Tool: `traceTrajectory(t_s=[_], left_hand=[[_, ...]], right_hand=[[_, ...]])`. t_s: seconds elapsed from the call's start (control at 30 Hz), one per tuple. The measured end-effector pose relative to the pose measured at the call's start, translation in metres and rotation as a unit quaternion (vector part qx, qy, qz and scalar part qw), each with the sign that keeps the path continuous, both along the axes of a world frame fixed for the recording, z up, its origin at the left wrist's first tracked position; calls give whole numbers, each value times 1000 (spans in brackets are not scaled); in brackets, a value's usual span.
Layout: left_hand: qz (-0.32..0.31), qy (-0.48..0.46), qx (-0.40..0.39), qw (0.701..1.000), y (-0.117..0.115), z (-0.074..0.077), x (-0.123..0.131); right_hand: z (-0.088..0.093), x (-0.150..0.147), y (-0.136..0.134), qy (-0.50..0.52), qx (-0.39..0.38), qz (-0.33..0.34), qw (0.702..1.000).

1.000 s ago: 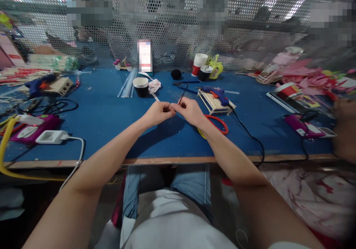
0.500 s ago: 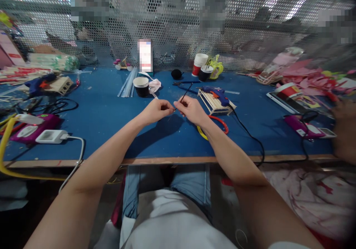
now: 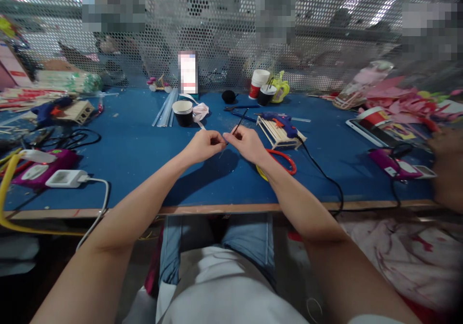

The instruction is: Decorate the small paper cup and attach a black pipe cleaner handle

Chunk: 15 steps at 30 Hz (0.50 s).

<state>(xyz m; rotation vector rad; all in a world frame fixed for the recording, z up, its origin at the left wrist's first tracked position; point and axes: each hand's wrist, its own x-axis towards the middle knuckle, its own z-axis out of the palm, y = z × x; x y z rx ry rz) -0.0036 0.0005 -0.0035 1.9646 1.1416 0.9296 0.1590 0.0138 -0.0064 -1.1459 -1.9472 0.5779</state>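
Observation:
Over the blue tabletop, my right hand (image 3: 246, 142) is closed in a pinch round a thin black stick (image 3: 241, 118), which slants up and away to the right. My left hand (image 3: 207, 145) is closed too, its fingertips meeting the right ones at the stick's lower end. That end is hidden among the fingers. Just beyond my left hand stands a black paper cup (image 3: 183, 115) with a white inside, a pale ribbon (image 3: 201, 112) beside it. Right of my right hand, a blue glue gun (image 3: 284, 123) rests on a small wooden stick rack (image 3: 274, 133).
Pliers (image 3: 241, 107) and a black fuzzy ball (image 3: 228, 97) lie farther back. Clear sticks (image 3: 167, 109) lie left of the cup. A red and yellow ring (image 3: 287, 161) sits by my right forearm. Purple power strips (image 3: 67, 162) flank both sides. Another person's hand (image 3: 448, 153) is at far right.
My fingertips have drawn slightly closer together, and the stick's lower end is now covered. The other things stay where they were; the view has shifted a little.

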Motion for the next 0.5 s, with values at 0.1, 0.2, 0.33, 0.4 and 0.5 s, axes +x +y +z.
traceTrajectory(t_s=[0.1,0.2,0.33,0.4,0.5], left_hand=[[1,-3,-4,1000,0,-1,1],[8,-6,-13,1000,0,-2,2],[-5,-32,-39,999,0,-1,1],[-15,-51,-55,997,0,0,1],[-18,-59,-73,995,0,0,0]], right_hand=[[0,0,0,-5,6,-8,1000],[0,-1,-1,-9,12,-14,1000],[0,0,0,12,-29,20,999],[-1,2,0,50,-83,80,992],[-1,6,2,89,-124,135,979]])
